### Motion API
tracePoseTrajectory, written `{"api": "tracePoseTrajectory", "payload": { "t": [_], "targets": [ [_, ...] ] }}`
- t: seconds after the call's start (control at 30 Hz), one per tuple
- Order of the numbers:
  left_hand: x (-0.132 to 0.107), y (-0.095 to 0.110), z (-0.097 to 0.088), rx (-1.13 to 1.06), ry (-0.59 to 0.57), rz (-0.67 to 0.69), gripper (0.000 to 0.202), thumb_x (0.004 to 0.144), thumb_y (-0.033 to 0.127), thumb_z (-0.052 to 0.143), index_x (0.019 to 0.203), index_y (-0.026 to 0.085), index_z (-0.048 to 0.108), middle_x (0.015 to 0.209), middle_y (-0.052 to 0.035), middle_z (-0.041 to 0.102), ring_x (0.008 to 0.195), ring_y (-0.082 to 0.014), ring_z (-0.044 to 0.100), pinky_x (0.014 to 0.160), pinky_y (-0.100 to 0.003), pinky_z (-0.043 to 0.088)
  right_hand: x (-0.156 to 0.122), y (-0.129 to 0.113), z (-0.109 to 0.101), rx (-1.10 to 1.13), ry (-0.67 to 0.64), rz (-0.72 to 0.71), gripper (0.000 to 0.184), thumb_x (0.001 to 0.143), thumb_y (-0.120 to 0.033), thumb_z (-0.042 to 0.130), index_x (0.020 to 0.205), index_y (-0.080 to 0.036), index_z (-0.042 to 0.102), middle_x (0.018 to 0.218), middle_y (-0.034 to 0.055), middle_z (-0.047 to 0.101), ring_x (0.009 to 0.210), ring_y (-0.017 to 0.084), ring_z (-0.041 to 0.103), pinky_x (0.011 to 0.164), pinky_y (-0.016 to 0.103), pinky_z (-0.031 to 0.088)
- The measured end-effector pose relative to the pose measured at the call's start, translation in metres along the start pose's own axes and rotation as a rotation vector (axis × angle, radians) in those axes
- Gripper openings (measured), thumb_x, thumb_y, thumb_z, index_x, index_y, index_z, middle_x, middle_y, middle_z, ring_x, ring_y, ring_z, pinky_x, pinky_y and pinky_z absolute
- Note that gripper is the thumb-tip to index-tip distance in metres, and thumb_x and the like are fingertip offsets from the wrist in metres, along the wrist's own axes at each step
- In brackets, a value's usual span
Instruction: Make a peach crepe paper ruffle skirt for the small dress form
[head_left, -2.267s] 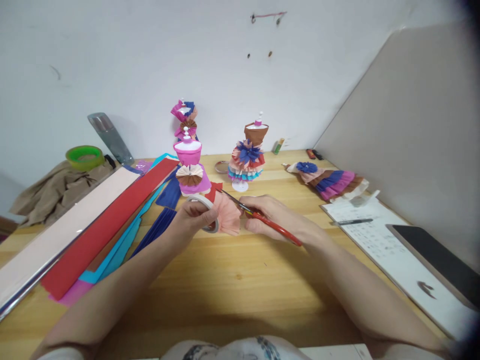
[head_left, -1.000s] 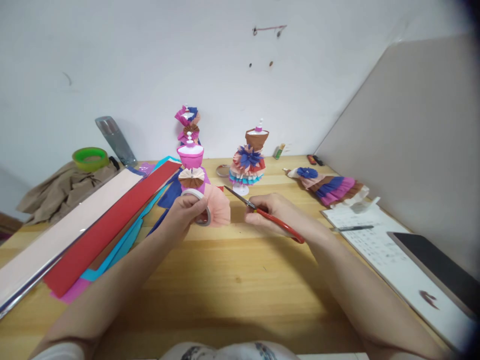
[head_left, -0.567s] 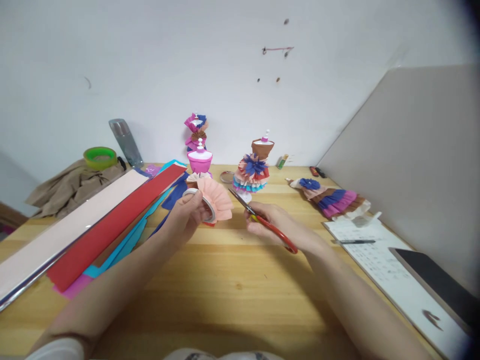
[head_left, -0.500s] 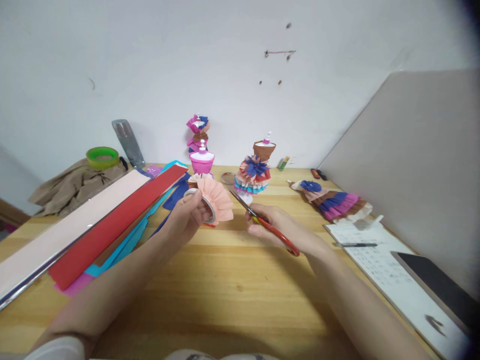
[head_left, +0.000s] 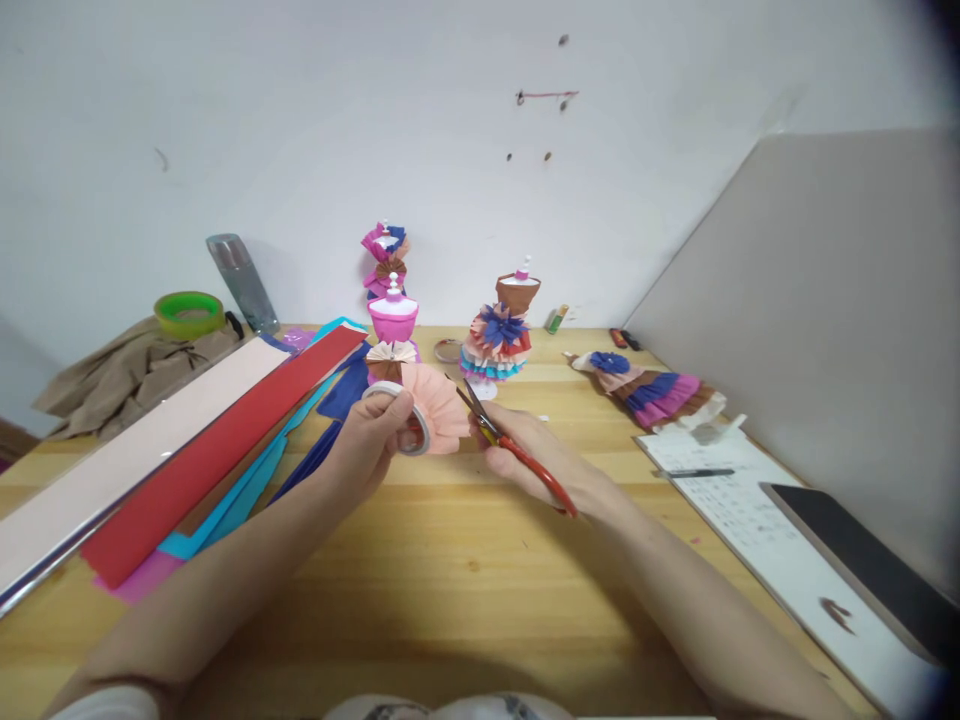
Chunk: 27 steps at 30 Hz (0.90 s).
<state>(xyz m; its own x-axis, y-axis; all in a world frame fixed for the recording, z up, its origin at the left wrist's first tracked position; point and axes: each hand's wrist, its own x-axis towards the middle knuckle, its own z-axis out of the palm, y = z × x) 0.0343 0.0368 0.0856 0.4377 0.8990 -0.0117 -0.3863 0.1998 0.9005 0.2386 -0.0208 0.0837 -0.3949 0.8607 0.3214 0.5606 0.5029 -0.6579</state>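
My left hand is closed on a roll of tape together with a fan of pleated peach crepe paper. My right hand grips red-handled scissors, their blades parted and pointing up and left at the fan's right edge. Whether the blades touch the paper I cannot tell. Just behind the left hand stands a small pink dress form with a cream pleated fan at its front. To its right is another form in a brown top and a ruffled skirt.
Strips of crepe paper, a red one among them, lie at the left. Behind them are a brown cloth, green tape and a bottle. At the right lie a paper dress, a whiteboard, a pen and a dark tablet.
The scissors have moved left to the fan's edge and their blades have parted. My left hand keeps its hold on the tape and fan. The view has shifted slightly right.
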Motion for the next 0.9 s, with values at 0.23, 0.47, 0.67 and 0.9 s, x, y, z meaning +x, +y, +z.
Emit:
{"api": "tracePoseTrajectory", "payload": {
  "t": [0.23, 0.47, 0.67, 0.9],
  "targets": [
    [0.0001, -0.0022, 0.0007, 0.061, -0.012, -0.001, 0.056, 0.055, 0.054, 0.085, 0.045, 0.013, 0.047, 0.045, 0.0038, 0.045, 0.045, -0.0059, 0.042, 0.048, -0.020, 0.036, 0.0029, -0.0029, 0.0038, -0.007, 0.033, 0.025, 0.028, 0.087, -0.046, 0.047, 0.079, -0.020, 0.042, 0.071, -0.0004, 0.050, 0.060, 0.014, 0.043, 0.057, 0.027, 0.033],
    [0.0004, -0.0030, 0.0001, 0.095, -0.018, 0.055, 0.058, 0.057, 0.055, 0.083, 0.041, 0.014, 0.046, 0.044, 0.0035, 0.043, 0.045, -0.0063, 0.042, 0.048, -0.021, 0.035, 0.0041, -0.0062, 0.0068, -0.185, 0.070, 0.116, 0.025, 0.083, -0.043, 0.054, 0.080, -0.021, 0.044, 0.072, 0.0003, 0.052, 0.060, 0.014, 0.044, 0.058, 0.026, 0.031],
    [-0.0007, -0.0024, 0.0009, 0.072, -0.028, 0.045, 0.057, 0.057, 0.054, 0.084, 0.042, 0.014, 0.047, 0.045, 0.0037, 0.043, 0.045, -0.0062, 0.042, 0.048, -0.021, 0.036, 0.0024, -0.0029, 0.0102, -0.286, 0.085, 0.084, 0.039, 0.084, -0.058, 0.053, 0.089, -0.020, 0.048, 0.075, 0.0029, 0.054, 0.058, 0.015, 0.042, 0.057, 0.026, 0.028],
    [-0.0003, -0.0049, -0.0009, 0.077, -0.010, 0.025, 0.052, 0.058, 0.054, 0.084, 0.048, 0.012, 0.054, 0.047, 0.0025, 0.048, 0.046, -0.0067, 0.044, 0.049, -0.021, 0.037, 0.0030, -0.0061, 0.0097, -0.306, 0.084, 0.089, 0.037, 0.086, -0.057, 0.051, 0.086, -0.020, 0.048, 0.075, 0.0036, 0.055, 0.057, 0.015, 0.042, 0.055, 0.026, 0.028]
  ]
}}
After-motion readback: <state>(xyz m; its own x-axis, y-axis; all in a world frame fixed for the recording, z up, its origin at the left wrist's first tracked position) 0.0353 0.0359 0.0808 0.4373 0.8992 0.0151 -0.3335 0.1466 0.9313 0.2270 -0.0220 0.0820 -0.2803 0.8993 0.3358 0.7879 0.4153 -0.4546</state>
